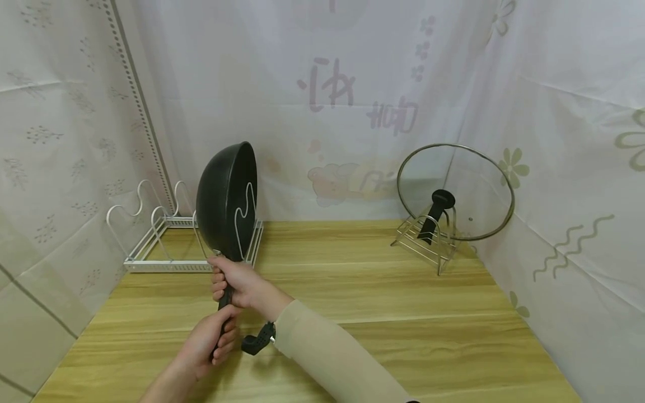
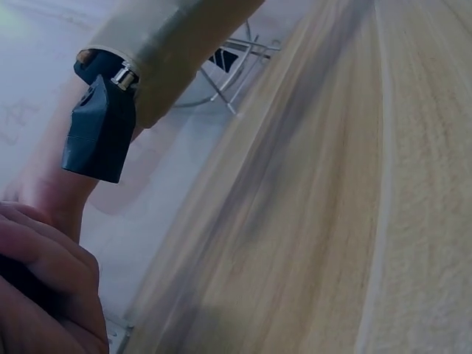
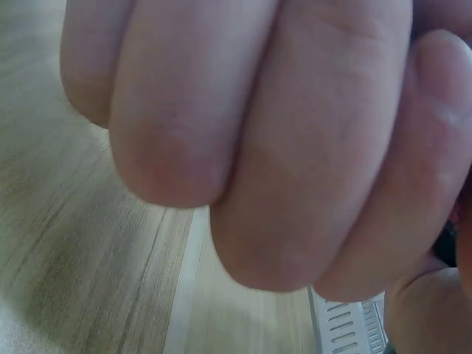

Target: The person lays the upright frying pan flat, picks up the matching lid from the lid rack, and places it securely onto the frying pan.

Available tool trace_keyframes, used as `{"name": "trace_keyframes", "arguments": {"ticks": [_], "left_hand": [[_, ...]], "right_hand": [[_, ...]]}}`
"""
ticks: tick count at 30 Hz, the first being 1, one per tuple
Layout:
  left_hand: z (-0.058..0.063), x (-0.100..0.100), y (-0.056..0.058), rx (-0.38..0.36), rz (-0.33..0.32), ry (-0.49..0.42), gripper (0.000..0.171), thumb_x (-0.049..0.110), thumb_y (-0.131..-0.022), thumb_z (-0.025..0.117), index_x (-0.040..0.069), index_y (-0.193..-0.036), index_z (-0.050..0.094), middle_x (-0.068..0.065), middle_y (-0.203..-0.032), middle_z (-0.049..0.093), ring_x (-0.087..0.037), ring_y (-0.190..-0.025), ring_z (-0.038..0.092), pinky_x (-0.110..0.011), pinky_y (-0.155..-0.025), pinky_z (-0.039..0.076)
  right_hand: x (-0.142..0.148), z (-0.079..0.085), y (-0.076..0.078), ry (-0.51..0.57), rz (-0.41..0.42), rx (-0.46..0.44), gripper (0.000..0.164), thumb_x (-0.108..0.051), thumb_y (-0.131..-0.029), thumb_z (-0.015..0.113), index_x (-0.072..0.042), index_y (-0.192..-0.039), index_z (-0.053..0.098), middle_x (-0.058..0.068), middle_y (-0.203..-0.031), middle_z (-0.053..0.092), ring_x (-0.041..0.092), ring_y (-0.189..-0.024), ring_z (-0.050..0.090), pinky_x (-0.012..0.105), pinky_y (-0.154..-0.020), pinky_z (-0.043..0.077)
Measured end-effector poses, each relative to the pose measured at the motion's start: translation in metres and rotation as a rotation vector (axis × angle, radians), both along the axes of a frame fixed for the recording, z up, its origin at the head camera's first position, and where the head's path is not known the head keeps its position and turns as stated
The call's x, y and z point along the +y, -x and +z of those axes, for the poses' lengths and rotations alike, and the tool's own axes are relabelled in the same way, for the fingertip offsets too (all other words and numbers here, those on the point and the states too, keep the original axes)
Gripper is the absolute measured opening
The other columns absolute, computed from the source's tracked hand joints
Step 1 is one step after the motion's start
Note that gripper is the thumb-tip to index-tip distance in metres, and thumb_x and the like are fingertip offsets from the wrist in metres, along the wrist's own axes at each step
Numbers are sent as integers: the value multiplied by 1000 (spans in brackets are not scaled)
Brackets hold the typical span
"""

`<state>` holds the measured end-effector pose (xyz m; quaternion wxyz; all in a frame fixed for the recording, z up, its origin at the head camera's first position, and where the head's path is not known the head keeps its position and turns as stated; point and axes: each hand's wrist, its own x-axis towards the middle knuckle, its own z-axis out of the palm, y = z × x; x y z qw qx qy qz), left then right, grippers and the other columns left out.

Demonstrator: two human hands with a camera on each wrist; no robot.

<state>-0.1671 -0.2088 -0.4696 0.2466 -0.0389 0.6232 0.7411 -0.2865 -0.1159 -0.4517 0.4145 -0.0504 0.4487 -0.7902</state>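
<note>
A black wok [image 1: 221, 196] stands on its side at the right end of a white wire rack [image 1: 171, 267], its hollow turned to the right. One wire loop of the rack shows in front of the hollow. Whether the wok rests on the rack's base, I cannot tell. My right hand [image 1: 243, 284] grips the handle near the bowl, and its curled fingers [image 3: 295, 162] fill the right wrist view. Lower down, my left hand [image 1: 209, 340] is wrapped round the handle's end. That hand [image 2: 48, 284] shows at the lower left of the left wrist view.
On the right of the wooden table [image 1: 353, 291], a glass lid [image 1: 478, 190] with a black knob leans in a small metal wire stand [image 1: 428, 252]. Printed curtains [image 1: 322, 67] hang behind and at both sides. A black camera mount [image 1: 259, 338] sticks out from my right wrist.
</note>
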Motion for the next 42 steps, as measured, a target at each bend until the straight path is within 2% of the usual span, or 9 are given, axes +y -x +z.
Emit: {"name": "trace_keyframes", "arguments": {"ticks": [7,11,24,42], "left_hand": [[-2,10,-2,7,196,133,50,28,-106,53,22,-61,33,13,-47,30,-2,-35,26,-21,-35,26],[-3,15,-2,23,265,174,51,27,-105,56,21,-60,33,13,-47,29,-3,-35,23,-21,-34,23],[-1,20,-2,40,292,261,50,27,-104,54,20,-58,35,12,-48,31,-4,-36,24,-22,-34,23],[7,23,-4,45,307,302,49,24,-104,53,19,-58,36,11,-50,30,-4,-37,23,-23,-35,23]], "right_hand": [[-1,3,-2,-13,-1,23,52,-30,-115,52,-23,-65,36,-12,-63,31,1,-50,29,18,-51,28],[-1,2,-2,-9,-7,29,52,-28,-113,52,-23,-64,35,-13,-62,30,1,-49,28,17,-50,27],[-2,-4,1,7,-13,40,48,-21,-107,53,-24,-63,34,-14,-59,29,0,-49,28,16,-49,27],[2,1,1,20,7,46,48,-24,-112,50,-24,-66,36,-13,-60,30,0,-48,29,16,-49,28]]}}
